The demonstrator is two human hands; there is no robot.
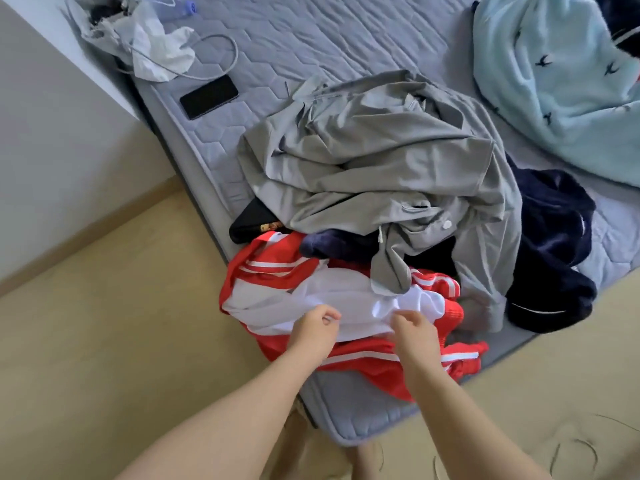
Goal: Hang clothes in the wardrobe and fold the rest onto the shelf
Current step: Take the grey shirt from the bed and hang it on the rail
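Observation:
A red and white striped garment (pixel 277 299) lies crumpled at the near corner of the mattress (pixel 311 39). My left hand (pixel 317 329) hovers over its white part with fingers curled, thumb and fingers near the cloth. My right hand (pixel 414 329) rests on the white fabric with fingers bent down into it; whether either hand pinches the cloth is unclear. Behind lies a large grey garment (pixel 374 161), heaped over a dark navy garment (pixel 554 244). A black item (pixel 247 220) peeks out under the grey one.
A black phone (pixel 209 97) and a grey cable (pixel 221 53) lie on the mattress near the wall. A white crumpled bag (pixel 156 46) sits at the far left. A light blue blanket (pixel 554 74) covers the far right. Beige floor (pixel 104 341) surrounds the mattress corner.

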